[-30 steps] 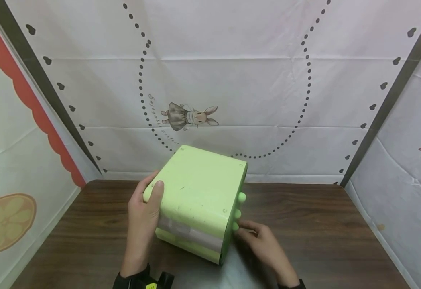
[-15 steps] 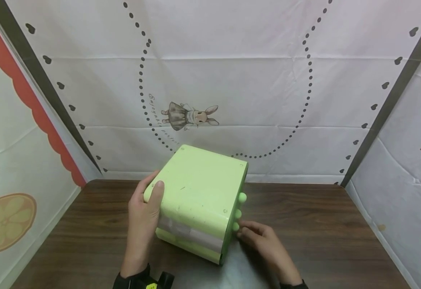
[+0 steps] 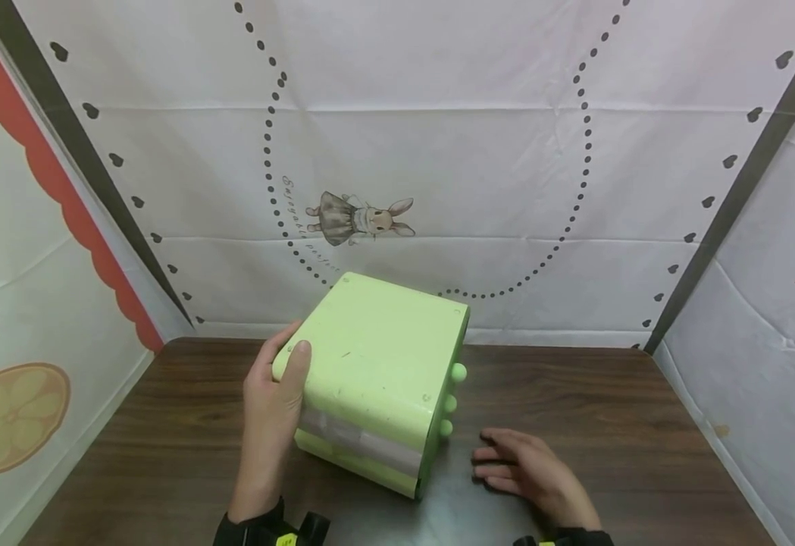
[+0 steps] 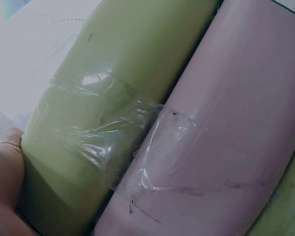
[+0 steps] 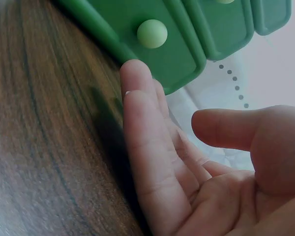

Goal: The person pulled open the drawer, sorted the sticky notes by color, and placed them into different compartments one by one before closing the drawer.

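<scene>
A light-green mini drawer box [image 3: 377, 341] stands at an angle on the table. My left hand [image 3: 270, 417] grips its left side, with the thumb lying on the top edge. In the left wrist view, clear tape [image 4: 108, 142] crosses from the green shell onto a pinkish-grey panel [image 4: 221, 98]. Darker green drawer fronts [image 5: 179, 59] with round knobs [image 5: 152, 33] face right, and all the drawers in view look closed. My right hand [image 3: 533, 474] is off to the right of the knobs, fingers extended and thumb apart, holding nothing.
Dark wood-grain tabletop [image 3: 608, 425] lies under the box and hands. A white printed cloth [image 3: 431, 167] rises behind the table, with more cloth walls at left and right. The box stands close to the back cloth.
My right hand has drawn away from the lowest knob toward the right, and its fingers have spread. The left hand and the drawer box stay in place.
</scene>
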A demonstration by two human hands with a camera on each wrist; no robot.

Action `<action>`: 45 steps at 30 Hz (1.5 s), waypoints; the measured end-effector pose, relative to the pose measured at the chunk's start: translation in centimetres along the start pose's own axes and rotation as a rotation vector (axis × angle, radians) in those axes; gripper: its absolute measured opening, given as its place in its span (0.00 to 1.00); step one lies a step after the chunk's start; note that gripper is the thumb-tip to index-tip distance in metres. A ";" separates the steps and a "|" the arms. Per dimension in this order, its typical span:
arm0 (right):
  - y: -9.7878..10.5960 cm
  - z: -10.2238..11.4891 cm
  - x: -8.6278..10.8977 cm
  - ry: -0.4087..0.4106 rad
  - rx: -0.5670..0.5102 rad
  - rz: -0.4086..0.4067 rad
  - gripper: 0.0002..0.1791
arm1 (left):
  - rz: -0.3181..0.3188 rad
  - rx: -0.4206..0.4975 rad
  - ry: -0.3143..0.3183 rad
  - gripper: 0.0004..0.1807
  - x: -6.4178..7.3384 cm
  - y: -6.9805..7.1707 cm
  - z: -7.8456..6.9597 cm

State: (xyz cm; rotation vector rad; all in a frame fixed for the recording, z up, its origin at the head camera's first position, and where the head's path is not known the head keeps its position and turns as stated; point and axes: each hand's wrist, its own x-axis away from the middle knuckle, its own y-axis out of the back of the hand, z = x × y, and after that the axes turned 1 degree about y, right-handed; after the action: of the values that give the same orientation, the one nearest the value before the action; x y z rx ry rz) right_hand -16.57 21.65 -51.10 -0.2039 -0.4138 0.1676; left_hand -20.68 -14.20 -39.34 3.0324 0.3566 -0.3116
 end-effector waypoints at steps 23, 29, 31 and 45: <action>-0.4 -0.3 -0.4 0.008 0.037 -0.075 0.28 | 0.264 -0.292 -0.060 0.46 -0.5 2.5 -0.3; -0.4 -0.6 -0.5 0.023 0.022 -0.052 0.27 | 0.471 -0.382 -0.039 0.74 -0.2 4.4 -0.7; -0.4 -0.6 -0.6 0.020 0.018 -0.054 0.27 | 0.484 -0.365 -0.045 0.76 -0.1 4.4 -0.7; 0.0 0.0 -0.7 0.003 0.020 -0.078 0.26 | 0.387 -0.374 -0.045 0.65 -0.4 2.5 -0.9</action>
State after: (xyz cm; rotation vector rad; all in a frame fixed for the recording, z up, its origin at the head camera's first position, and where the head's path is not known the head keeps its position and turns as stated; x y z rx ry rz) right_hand -17.19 21.54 -51.34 -0.1680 -0.4165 0.0953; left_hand -20.28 -16.63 -38.23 2.6418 -0.1614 -0.2508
